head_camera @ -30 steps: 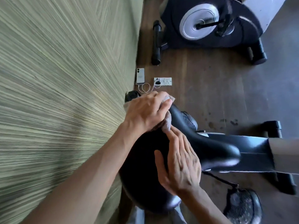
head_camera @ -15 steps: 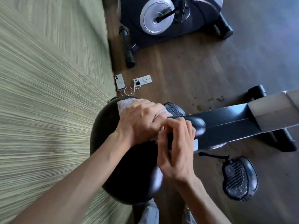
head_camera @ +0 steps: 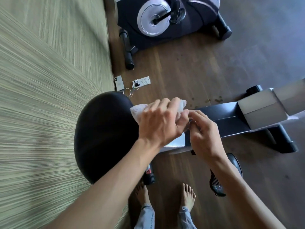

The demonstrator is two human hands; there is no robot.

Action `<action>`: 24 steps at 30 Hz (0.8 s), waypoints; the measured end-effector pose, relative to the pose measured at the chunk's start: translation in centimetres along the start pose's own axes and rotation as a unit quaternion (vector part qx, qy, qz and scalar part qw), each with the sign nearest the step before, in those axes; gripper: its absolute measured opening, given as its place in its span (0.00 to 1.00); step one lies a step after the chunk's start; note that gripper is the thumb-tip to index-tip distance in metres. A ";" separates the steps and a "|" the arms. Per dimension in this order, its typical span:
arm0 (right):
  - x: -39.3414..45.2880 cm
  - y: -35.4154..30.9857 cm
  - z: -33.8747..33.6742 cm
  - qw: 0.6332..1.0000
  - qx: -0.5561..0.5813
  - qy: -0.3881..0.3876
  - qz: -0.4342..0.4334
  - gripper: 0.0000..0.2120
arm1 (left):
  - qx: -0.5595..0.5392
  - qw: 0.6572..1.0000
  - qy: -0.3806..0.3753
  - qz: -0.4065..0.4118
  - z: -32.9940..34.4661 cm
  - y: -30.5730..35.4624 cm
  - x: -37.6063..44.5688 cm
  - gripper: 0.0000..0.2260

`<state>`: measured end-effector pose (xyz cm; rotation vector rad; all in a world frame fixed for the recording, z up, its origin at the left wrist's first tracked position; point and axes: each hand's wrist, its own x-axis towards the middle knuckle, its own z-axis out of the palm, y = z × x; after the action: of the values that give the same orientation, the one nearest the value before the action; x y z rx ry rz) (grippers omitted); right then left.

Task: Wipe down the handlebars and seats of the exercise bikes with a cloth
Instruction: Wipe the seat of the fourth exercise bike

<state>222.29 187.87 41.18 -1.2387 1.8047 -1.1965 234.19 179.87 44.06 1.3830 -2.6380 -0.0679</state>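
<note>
We stand barefoot beside the black seat (head_camera: 105,134), which sits by the striped wall (head_camera: 41,104). Our left hand (head_camera: 160,123) curls its fingers around the white cloth (head_camera: 140,111), held at the seat's front end. Our right hand (head_camera: 203,134) meets it there, fingers bent and pinching at the cloth's edge, over the bike's dark frame (head_camera: 224,119).

A small indoor exercise room is indicated. Two exercise bikes are seen: one bike (head_camera: 173,22) with a silver flywheel at the far side, and a black seat (head_camera: 102,134) of a second at the near centre. Dark wood-look flooring (head_camera: 181,68) is laid throughout. A striped green wall (head_camera: 41,96) is seen at left. A phone (head_camera: 119,83) is cabled to a floor socket (head_camera: 142,81).
</note>
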 end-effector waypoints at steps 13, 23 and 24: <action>1.7 -5.2 4.8 0.984 -0.119 -0.043 -0.123 0.19 | 0.044 0.994 0.020 -0.096 0.2 -4.1 -8.8 0.34; 3.1 -6.7 8.3 0.941 -0.228 -0.181 -0.174 0.25 | 0.000 0.979 0.087 -0.184 -0.7 -5.8 -12.9 0.32; 2.9 -6.5 8.1 0.933 -0.251 -0.186 -0.178 0.25 | -0.003 0.979 0.086 -0.186 -0.8 -6.0 -13.3 0.32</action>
<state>230.53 181.60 44.07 -2.0029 1.6854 -0.6095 246.62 187.36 42.52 1.7751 -2.2101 0.0000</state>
